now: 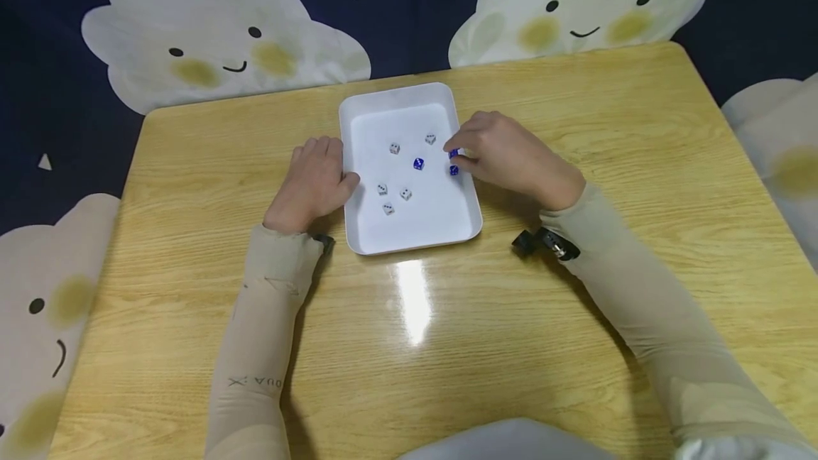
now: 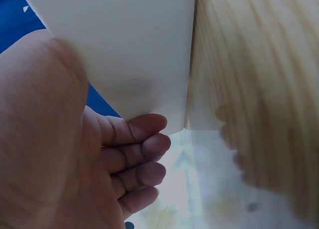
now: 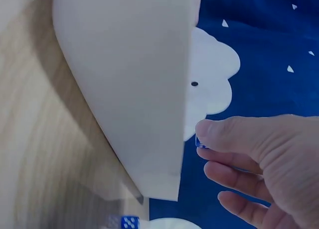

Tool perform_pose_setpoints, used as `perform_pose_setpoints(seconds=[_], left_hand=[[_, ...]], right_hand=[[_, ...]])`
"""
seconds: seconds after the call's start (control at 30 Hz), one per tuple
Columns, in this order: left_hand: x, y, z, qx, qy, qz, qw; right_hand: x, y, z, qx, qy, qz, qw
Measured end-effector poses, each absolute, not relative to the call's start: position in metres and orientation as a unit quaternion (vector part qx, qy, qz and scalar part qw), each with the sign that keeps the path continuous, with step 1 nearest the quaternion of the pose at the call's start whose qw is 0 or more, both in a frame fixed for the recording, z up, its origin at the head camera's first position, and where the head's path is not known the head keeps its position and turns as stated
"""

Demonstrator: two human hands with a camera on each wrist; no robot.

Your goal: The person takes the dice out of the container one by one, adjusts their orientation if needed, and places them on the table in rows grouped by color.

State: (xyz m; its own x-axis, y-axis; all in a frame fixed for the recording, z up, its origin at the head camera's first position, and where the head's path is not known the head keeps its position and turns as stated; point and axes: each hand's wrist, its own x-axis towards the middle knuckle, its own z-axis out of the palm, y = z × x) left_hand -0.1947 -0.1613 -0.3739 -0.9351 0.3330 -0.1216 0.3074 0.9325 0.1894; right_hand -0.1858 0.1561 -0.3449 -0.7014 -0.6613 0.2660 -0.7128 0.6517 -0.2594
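Observation:
A shallow white tray (image 1: pixel 415 240) holds several white dice (image 1: pixel 405 194) and a blue die (image 1: pixel 418 164) near its middle. My left hand (image 1: pixel 314 183) holds the tray's left side, its thumb over the rim; the left wrist view shows the curled fingers (image 2: pixel 149 148) along the outer wall. Over the right rim, my right hand (image 1: pixel 501 155) pinches a blue die (image 3: pixel 201 143) between thumb and forefinger. Just below those fingertips, another blue die (image 1: pixel 454 170) shows by the tray's right wall.
In the right wrist view, a blue die (image 3: pixel 130 222) lies on the table outside the tray wall; the right hand hides that spot in the head view. The wooden table (image 1: pixel 607 105) backs onto dark blue cloth with cloud faces (image 1: pixel 230 34).

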Motion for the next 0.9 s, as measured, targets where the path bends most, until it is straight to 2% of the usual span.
perform_pose_setpoints(seconds=[0.4,0.9], left_hand=[[-0.195,-0.162,-0.373,0.162,0.98,0.09,0.073],[-0.193,-0.165,-0.371,0.163,0.98,0.092,0.073]], right_hand=[[-0.191,0.178,-0.337,0.323,-0.927,0.173,0.08],[-0.2,0.193,-0.341,0.295,-0.939,0.172,0.046]])
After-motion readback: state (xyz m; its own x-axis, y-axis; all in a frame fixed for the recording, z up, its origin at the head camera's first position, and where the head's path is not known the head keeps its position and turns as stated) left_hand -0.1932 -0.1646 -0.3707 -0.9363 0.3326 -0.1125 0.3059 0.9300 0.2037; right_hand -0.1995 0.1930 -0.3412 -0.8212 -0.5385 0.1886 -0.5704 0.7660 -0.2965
